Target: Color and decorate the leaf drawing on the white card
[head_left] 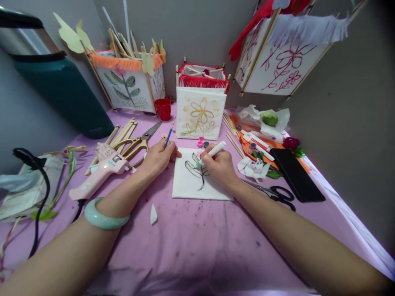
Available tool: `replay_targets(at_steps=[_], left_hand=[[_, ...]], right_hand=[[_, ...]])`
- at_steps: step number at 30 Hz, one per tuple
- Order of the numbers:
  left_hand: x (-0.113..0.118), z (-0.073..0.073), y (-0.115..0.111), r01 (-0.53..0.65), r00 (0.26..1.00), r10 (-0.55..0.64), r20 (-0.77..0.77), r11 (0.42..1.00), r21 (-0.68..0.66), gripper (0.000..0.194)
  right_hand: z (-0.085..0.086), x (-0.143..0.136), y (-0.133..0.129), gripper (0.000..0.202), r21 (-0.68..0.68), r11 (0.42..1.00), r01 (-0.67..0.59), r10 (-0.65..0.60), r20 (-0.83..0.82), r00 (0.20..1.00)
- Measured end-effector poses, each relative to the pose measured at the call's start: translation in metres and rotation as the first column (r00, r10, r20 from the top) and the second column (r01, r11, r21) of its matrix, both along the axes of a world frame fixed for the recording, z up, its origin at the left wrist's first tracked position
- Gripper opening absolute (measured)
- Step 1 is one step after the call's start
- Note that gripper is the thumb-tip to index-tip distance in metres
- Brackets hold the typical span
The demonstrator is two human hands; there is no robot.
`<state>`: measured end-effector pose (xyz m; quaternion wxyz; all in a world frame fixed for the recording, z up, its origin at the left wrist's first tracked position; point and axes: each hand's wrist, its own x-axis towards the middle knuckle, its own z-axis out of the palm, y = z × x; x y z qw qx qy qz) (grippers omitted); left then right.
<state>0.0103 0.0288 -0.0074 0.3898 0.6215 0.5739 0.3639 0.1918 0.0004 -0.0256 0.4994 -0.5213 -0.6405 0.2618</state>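
A white square panel (185, 185) lies flat on the purple cloth, bearing a drawn stem with dark-outlined leaves, green inside, and a small pink flower partly behind my fingers. My right hand (219, 164) is closed around a white marker (217, 149), its green tip at a leaf near the middle of the panel. At the panel's upper left edge, my left hand (160, 158) is closed on a thin blue paintbrush (169, 133) that points up. Just above the panel sit small pink and dark paint pots (206, 144).
Gold scissors (143, 144) and a pink glue gun (101, 172) lie left; black scissors (271, 191) and a phone (298, 174) lie right. Behind stand a red cup (163, 109), a yellow-flower panel (200, 115), lanterns (126, 88) and a teal bottle (61, 90).
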Motion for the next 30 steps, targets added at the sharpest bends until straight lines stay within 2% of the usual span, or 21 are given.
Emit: replay_targets(at_steps=[12,23,30], left_hand=[[-0.0006,-0.0005,0.0001,0.009,1.000,-0.009,-0.008,1.000,0.002,0.034],[0.0004,-0.0007,0.0003,0.010,1.000,-0.010,0.004,1.000,0.007,0.032],[0.0003,0.0013,-0.0006,0.012,1.000,-0.012,-0.018,1.000,0.006,0.035]], right_hand=[[-0.0026,0.0007,0.0003,0.016,0.010,0.999,0.033,-0.033,-0.012,0.999],[-0.0003,-0.0009,-0.0027,0.014,-0.039,0.996,-0.080,0.080,-0.008,0.997],[0.0007,0.0000,-0.0005,0.015,0.020,1.000,0.004,-0.004,0.014,1.000]])
